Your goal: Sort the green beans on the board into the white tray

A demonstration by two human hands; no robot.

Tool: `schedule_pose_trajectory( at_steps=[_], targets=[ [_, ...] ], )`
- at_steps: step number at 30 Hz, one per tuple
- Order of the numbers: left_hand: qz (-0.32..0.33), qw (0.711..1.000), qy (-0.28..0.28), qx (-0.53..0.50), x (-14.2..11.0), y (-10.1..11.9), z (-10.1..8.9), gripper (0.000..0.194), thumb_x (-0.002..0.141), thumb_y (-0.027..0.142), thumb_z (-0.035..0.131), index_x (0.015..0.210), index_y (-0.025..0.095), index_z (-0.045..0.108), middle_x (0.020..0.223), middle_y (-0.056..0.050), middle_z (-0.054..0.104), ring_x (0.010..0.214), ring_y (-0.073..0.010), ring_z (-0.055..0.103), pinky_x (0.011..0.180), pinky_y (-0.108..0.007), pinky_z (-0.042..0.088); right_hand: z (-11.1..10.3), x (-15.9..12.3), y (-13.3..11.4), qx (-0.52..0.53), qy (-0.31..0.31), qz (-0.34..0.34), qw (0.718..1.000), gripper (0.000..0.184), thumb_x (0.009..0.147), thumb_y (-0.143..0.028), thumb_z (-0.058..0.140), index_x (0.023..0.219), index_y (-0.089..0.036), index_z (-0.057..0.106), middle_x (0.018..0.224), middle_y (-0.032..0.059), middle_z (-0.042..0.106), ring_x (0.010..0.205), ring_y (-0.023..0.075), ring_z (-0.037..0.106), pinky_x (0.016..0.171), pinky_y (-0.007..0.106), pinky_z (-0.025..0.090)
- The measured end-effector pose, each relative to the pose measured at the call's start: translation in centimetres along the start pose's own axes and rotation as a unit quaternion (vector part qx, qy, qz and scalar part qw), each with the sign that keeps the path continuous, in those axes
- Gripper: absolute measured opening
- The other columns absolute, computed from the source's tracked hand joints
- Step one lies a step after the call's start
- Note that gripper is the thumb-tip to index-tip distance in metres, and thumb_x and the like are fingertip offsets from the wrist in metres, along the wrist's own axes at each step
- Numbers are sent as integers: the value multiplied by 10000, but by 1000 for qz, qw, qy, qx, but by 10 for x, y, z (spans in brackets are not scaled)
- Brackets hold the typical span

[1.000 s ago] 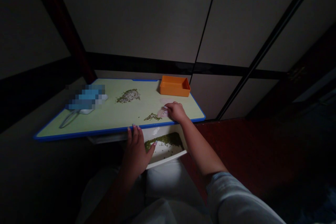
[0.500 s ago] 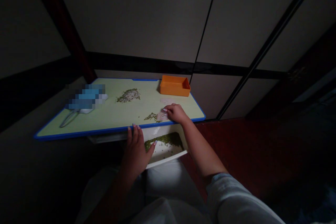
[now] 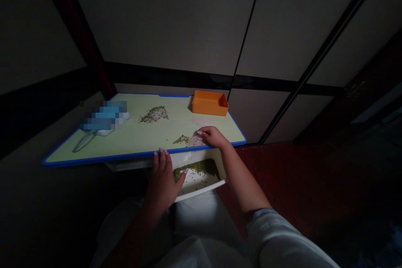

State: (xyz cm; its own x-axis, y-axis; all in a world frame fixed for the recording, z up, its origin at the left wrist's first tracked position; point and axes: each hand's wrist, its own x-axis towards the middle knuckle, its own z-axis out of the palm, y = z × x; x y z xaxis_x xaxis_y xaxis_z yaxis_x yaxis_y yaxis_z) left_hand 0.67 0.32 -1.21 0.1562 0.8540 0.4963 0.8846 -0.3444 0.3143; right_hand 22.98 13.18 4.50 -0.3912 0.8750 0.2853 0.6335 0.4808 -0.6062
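Note:
My right hand (image 3: 212, 136), its fingers pinched, holds a thin pinkish see-through piece (image 3: 195, 140) low against the tabletop. Just left of that piece lies a small scatter of green beans (image 3: 181, 139), close to the table's front edge. My left hand (image 3: 163, 180) is spread out, fingertips at the blue table edge and thumb over the inside of a white bin (image 3: 201, 192). Whether it also grips the bin's left side cannot be made out. Below the edge, the bin holds many green beans (image 3: 204, 166), banked along its far side.
A pale yellow table (image 3: 135, 142) with blue edging is in front of me. On it are a mixed pile of whitish and green grains (image 3: 155, 114), an orange box (image 3: 210, 109) at the back right, and a blurred blue item (image 3: 105, 117) with a looped handle at left. Cabinet panels (image 3: 176, 21) stand behind.
My right hand has shifted slightly right and toward me with the pinkish piece. A few beans at the piece's front-left corner are gone from there. My left hand stays in place.

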Motion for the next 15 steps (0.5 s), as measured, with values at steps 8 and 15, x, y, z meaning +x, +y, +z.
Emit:
schedule_pose_trajectory(
  at_steps=[8, 15],
  targets=[
    [-9, 1000, -4, -11, 1, 2, -2, 805, 830, 509, 468, 1381, -53, 298, 1490, -302, 246, 1424, -395, 85, 1106, -548, 261, -5, -1, -7, -128, 74, 90, 985, 266, 911, -264, 461, 963, -200, 714, 947, 65, 716, 868, 167, 606, 751, 226, 400],
    [-8, 1000, -5, -8, 1, 2, -3, 802, 831, 498, 468, 1391, -46, 282, 1497, -297, 232, 1425, -389, 76, 1101, -549, 273, -5, 1, -17, -219, 55, 102, 969, 294, 926, -296, 429, 999, -206, 699, 956, 80, 705, 890, 184, 596, 776, 255, 372]
  ],
)
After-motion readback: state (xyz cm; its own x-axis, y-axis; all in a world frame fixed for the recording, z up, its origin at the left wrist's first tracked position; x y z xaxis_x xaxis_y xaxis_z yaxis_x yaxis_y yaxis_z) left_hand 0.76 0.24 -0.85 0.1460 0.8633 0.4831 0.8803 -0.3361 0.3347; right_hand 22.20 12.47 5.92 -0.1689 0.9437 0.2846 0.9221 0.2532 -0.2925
